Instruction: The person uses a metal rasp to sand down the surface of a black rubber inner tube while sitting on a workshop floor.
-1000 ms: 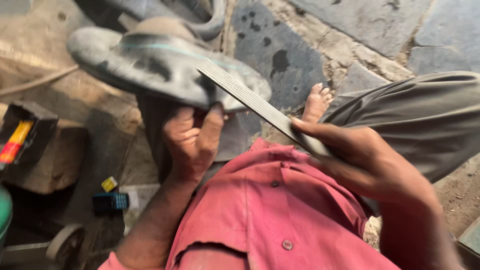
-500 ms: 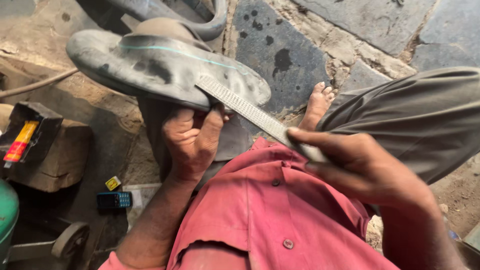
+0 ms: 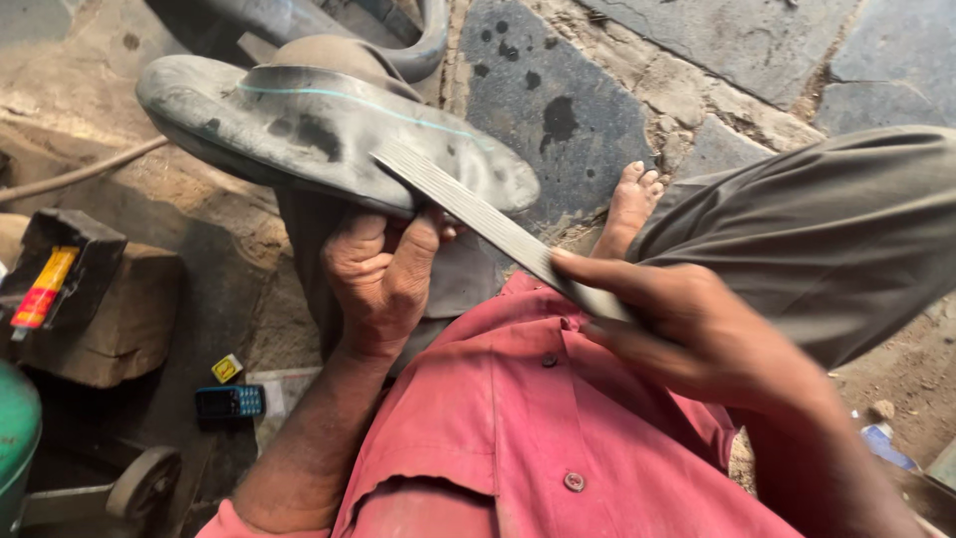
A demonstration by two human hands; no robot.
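Note:
A grey rubber inner tube (image 3: 299,125) is folded over my left knee, dusty with a thin teal line along it. My left hand (image 3: 383,274) grips its lower edge from beneath, fingers curled up around the rubber. My right hand (image 3: 687,329) is closed on the near end of a long flat ridged metal file (image 3: 478,214). The file slants up to the left, its far end lying on the tube's surface.
My bare foot (image 3: 629,204) rests on the dark stone floor (image 3: 558,100). At left stand a wooden block (image 3: 119,319) with a yellow-and-red glue tube (image 3: 42,289), a small dark phone (image 3: 227,403), a yellow packet (image 3: 227,369), a green container (image 3: 15,448) and a small wheel (image 3: 144,483).
The file has slid up and left across the tube, then back a little, as my right hand strokes it. The left hand keeps its grip on the rubber.

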